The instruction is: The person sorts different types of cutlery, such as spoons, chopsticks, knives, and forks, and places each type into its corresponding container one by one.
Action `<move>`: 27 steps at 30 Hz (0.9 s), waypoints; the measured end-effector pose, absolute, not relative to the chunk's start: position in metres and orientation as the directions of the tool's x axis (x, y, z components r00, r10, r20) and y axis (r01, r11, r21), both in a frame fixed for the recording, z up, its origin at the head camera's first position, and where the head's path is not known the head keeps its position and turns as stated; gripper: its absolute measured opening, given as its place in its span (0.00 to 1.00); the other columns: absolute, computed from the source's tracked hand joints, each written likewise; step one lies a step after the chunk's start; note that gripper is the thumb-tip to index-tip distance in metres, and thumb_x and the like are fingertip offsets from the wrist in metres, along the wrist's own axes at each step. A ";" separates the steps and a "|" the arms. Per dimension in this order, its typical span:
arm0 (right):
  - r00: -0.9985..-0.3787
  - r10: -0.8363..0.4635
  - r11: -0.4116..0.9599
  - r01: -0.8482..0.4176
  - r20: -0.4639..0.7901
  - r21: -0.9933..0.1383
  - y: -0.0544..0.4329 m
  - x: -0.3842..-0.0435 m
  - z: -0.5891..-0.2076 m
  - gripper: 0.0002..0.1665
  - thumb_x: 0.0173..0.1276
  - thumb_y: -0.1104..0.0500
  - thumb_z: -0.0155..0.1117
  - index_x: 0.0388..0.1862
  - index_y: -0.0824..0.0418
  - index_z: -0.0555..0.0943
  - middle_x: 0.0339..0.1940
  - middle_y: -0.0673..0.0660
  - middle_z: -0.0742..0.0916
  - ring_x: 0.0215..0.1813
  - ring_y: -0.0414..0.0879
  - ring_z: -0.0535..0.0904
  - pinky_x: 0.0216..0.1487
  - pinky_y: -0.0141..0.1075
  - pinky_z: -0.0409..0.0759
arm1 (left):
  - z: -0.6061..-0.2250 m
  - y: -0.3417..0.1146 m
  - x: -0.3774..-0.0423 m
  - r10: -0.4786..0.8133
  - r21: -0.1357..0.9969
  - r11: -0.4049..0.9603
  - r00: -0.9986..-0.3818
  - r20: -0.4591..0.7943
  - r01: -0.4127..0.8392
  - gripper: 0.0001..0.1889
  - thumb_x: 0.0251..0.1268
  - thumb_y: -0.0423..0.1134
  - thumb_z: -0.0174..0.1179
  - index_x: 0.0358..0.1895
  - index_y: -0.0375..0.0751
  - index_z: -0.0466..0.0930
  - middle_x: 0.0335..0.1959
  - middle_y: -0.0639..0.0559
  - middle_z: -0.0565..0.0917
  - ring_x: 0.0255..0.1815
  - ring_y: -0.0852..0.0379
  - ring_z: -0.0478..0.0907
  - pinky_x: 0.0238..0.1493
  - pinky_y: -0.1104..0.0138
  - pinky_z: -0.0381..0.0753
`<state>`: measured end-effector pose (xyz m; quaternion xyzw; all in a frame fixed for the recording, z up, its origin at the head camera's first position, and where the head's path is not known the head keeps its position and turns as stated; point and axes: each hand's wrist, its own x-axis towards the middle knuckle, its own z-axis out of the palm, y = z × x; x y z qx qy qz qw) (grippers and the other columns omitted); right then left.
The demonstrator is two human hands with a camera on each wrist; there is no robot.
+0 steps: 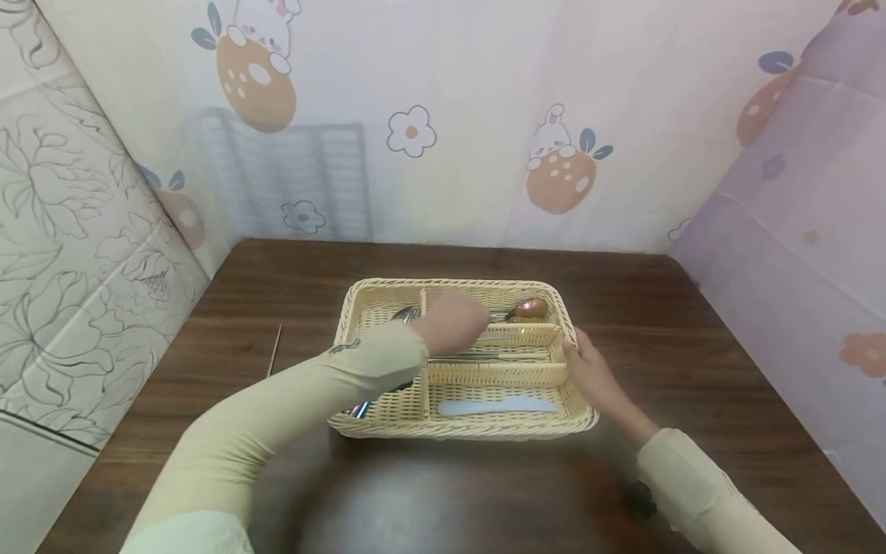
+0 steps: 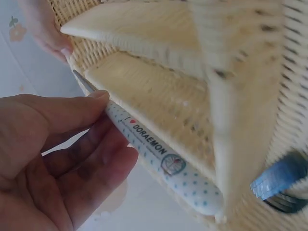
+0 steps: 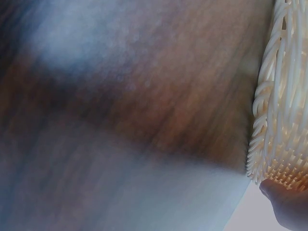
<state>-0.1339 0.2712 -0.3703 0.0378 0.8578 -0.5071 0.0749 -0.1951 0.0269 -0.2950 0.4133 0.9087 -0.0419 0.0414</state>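
Observation:
A woven cream basket (image 1: 464, 432) with dividers stands on the table. My left hand (image 1: 453, 323) is over its back compartments. In the left wrist view, the left thumb and fingers pinch a utensil with a white, blue-dotted handle (image 2: 159, 151) lettered "I DORAEMON"; its thin metal end points away and its head does not show. My right hand (image 1: 591, 369) grips the basket's right rim, thumb at the edge. Shiny spoons (image 1: 529, 309) lie in the back compartment, thin sticks (image 1: 484, 356) in the middle one, and a white plastic knife (image 1: 497, 405) in the front one.
A fork (image 1: 407, 314) lies in the basket's left section, partly behind the left sleeve. A blue-handled item (image 1: 360, 410) shows at its front left corner. One thin stick (image 1: 274, 350) lies on the dark wooden table (image 1: 657, 308) at left. Patterned cloth walls (image 1: 477, 169) enclose the table.

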 end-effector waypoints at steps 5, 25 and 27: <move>-0.988 -0.031 0.477 0.120 -0.153 -0.871 0.272 -0.134 -0.371 0.33 0.79 0.53 0.31 0.76 0.64 0.40 0.68 0.77 0.61 0.66 0.67 0.64 0.61 0.54 0.65 | -0.304 0.044 -0.199 0.760 -0.028 0.640 -0.639 -0.118 0.768 0.08 0.69 0.33 0.52 0.36 0.42 0.81 0.26 0.54 0.80 0.25 0.61 0.73 0.26 0.71 0.76; -0.983 -0.010 0.482 0.155 -0.182 -0.862 0.274 -0.133 -0.374 0.33 0.79 0.51 0.30 0.77 0.61 0.40 0.69 0.75 0.61 0.64 0.66 0.67 0.56 0.51 0.71 | -0.329 0.076 -0.203 0.750 -0.031 0.636 -0.626 -0.213 0.771 0.05 0.66 0.34 0.55 0.34 0.44 0.80 0.27 0.55 0.80 0.24 0.60 0.71 0.28 0.68 0.79; -0.984 -0.008 0.484 0.154 -0.180 -0.861 0.274 -0.134 -0.374 0.33 0.79 0.51 0.30 0.77 0.61 0.40 0.69 0.74 0.61 0.64 0.66 0.67 0.57 0.51 0.70 | -0.330 0.077 -0.203 0.750 -0.021 0.635 -0.623 -0.224 0.772 0.06 0.66 0.33 0.54 0.33 0.44 0.79 0.25 0.55 0.78 0.23 0.60 0.71 0.28 0.67 0.79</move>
